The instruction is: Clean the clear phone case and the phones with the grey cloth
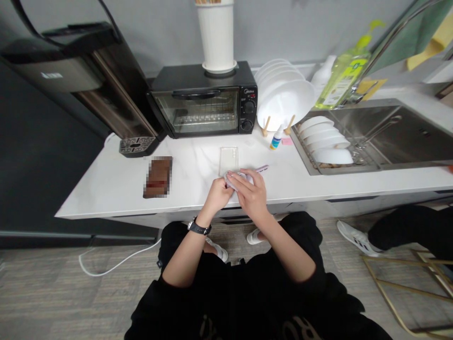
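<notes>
My left hand (217,194) is closed at the counter's front edge, its fingers partly hidden under a crumpled whitish cloth (231,181). My right hand (252,191) presses over the same cloth from the right, fingers bent together. A thin lilac piece with dark spots (262,168) shows just beyond the right fingers; I cannot make out what it belongs to. Directly behind the hands lies a clear phone case (228,159), flat on the counter. Farther back to the right, a small spray bottle (276,138) with a blue and yellow label stands upright beside a pink slip (286,141).
A blurred brown flat object (158,177) lies left on the white counter (191,189). Behind are a drink dispenser (116,89), toaster oven (205,104) and racked plates (283,99). Right is a sink (406,127) with bowls (329,141); another person's shoe (357,238) is below.
</notes>
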Motion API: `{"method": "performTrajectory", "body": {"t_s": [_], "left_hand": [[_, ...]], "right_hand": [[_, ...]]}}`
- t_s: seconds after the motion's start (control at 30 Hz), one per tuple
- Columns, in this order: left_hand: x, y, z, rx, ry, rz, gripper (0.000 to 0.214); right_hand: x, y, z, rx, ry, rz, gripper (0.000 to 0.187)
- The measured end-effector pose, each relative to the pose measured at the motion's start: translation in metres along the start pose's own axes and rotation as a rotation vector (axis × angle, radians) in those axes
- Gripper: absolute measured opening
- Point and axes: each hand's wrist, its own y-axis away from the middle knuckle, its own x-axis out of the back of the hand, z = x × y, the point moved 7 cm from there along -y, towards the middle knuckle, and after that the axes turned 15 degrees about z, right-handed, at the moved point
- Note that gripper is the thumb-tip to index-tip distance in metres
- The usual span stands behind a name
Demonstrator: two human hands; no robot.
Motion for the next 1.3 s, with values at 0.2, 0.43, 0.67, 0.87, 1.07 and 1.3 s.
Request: {"method": "performTrajectory", "body": {"t_s": [0.2,0.43,0.67,0.87,1.07,1.3], "left_hand": [[-0.008,0.001,0.007,0.006,0.156,-0.06,0.035],[-0.007,0.001,0.002,0.035,0.128,-0.074,0.04],[-0.006,0.001,0.007,0.014,0.147,-0.042,0.03],[0.001,0.001,0.001,-0.012,-0.014,0.004,0.02],[-0.001,0.0,0.002,-0.017,0.011,-0.002,0.017],[-0.009,0.0,0.004,0.009,0.149,-0.063,0.038]], "right_hand": [[0.035,-0.007,0.054,-0.093,0.117,0.061,0.048],[0.051,-0.008,0.077,-0.134,0.134,0.124,0.047],[0.028,-0.004,0.038,-0.091,0.069,0.075,0.053],[-0.008,0.007,-0.01,-0.091,0.028,-0.01,0.056],[0.004,0.003,0.0,-0.016,0.055,0.037,0.048],[0.038,-0.004,0.063,-0.192,0.075,0.117,0.042]]}}
